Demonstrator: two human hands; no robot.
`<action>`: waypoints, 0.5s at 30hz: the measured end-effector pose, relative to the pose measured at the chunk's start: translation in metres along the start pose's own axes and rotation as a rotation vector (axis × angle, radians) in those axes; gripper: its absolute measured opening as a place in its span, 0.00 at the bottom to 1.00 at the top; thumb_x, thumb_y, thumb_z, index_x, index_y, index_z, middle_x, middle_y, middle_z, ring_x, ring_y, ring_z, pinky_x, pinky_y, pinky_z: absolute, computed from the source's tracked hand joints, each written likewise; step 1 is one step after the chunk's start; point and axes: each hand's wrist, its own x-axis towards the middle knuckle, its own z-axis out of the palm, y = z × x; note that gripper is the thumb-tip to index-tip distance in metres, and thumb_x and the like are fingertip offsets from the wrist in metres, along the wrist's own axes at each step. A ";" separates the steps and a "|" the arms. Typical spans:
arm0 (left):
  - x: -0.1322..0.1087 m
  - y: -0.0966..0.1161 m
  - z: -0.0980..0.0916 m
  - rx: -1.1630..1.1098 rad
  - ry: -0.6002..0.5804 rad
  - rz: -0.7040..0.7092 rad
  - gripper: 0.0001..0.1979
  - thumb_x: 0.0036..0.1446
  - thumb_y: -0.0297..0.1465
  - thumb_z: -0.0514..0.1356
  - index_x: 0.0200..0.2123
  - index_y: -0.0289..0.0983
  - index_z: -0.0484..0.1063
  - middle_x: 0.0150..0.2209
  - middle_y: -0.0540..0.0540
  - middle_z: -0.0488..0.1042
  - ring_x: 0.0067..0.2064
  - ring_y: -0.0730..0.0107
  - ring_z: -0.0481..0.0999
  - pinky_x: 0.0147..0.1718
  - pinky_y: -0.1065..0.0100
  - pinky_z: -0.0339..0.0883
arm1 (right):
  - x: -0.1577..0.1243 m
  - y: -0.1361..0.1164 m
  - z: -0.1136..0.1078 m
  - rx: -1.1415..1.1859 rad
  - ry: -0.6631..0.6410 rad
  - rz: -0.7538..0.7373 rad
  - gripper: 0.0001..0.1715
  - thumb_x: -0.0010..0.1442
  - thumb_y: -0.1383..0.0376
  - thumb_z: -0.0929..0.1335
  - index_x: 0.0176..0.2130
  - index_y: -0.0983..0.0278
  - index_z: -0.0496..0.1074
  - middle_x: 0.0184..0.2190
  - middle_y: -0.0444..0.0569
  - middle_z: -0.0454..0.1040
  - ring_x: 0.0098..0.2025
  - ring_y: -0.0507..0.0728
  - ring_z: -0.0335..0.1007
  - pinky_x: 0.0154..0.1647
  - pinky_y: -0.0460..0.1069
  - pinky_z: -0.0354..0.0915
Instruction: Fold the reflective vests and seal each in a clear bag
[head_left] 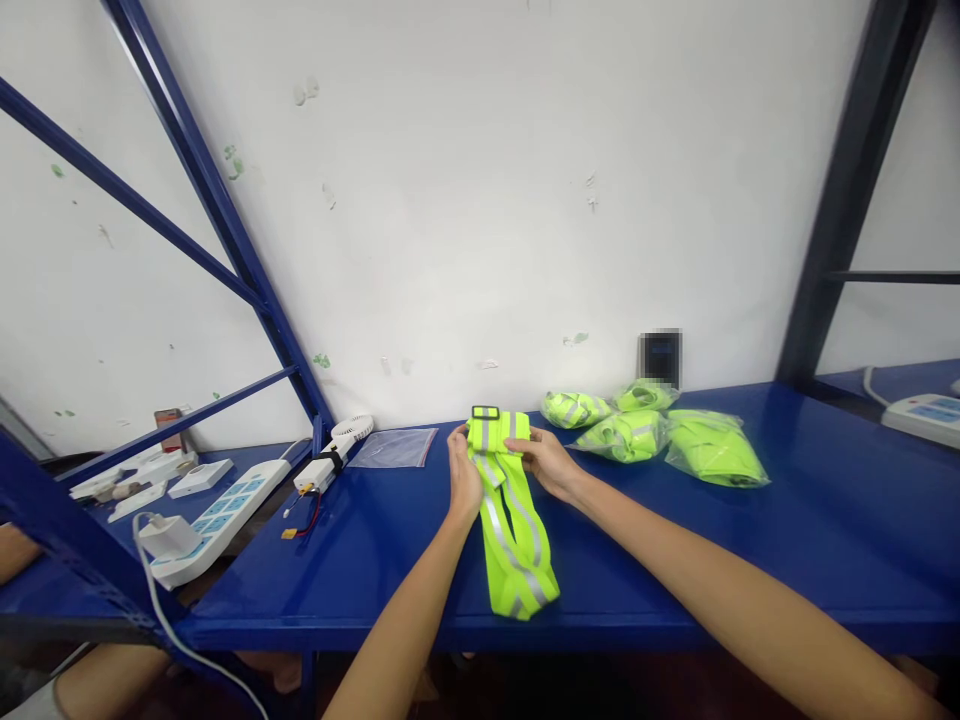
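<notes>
A neon yellow reflective strap (517,540) with silver stripes and a black buckle (485,412) is held up between my two hands. Its upper part is folded into a flat bundle, while a long loop hangs down toward the table's front edge. My left hand (465,475) grips the bundle's left side, below the buckle. On the right side, my right hand (547,460) pinches the folded layers with thumb on the front. The fingers behind the bundle are partly hidden.
Several clear bags of neon yellow straps (716,450) lie on the blue table (600,560) at right. An empty zip bag (394,448) and a small white fan (352,428) are left. Beyond the blue frame post stands a power strip (232,510); another person's arm (16,552) shows at far left.
</notes>
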 end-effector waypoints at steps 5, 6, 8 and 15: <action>-0.006 -0.018 0.006 0.101 -0.176 -0.048 0.18 0.57 0.45 0.59 0.43 0.38 0.70 0.40 0.44 0.76 0.45 0.59 0.75 0.45 0.62 0.67 | 0.004 -0.002 -0.011 0.007 0.101 -0.036 0.22 0.43 0.62 0.77 0.39 0.65 0.75 0.37 0.51 0.80 0.40 0.61 0.76 0.38 0.51 0.69; -0.006 -0.019 0.007 0.113 -0.211 -0.079 0.19 0.56 0.46 0.60 0.43 0.38 0.70 0.38 0.44 0.77 0.41 0.59 0.76 0.43 0.61 0.68 | 0.005 -0.002 -0.013 -0.003 0.114 -0.031 0.22 0.42 0.62 0.77 0.39 0.65 0.75 0.37 0.50 0.80 0.40 0.61 0.76 0.37 0.51 0.69; -0.005 -0.019 0.008 0.127 -0.242 -0.102 0.22 0.54 0.46 0.62 0.45 0.37 0.70 0.38 0.44 0.77 0.38 0.60 0.77 0.42 0.61 0.68 | 0.004 -0.001 -0.015 -0.025 0.126 -0.023 0.23 0.43 0.61 0.76 0.40 0.65 0.75 0.37 0.50 0.80 0.39 0.61 0.75 0.36 0.51 0.69; 0.000 -0.012 0.003 0.058 -0.238 -0.121 0.23 0.51 0.43 0.65 0.45 0.35 0.73 0.41 0.40 0.79 0.45 0.55 0.77 0.49 0.58 0.65 | 0.003 0.003 -0.014 -0.104 0.079 -0.130 0.25 0.46 0.60 0.75 0.45 0.61 0.73 0.41 0.49 0.79 0.41 0.62 0.75 0.38 0.53 0.70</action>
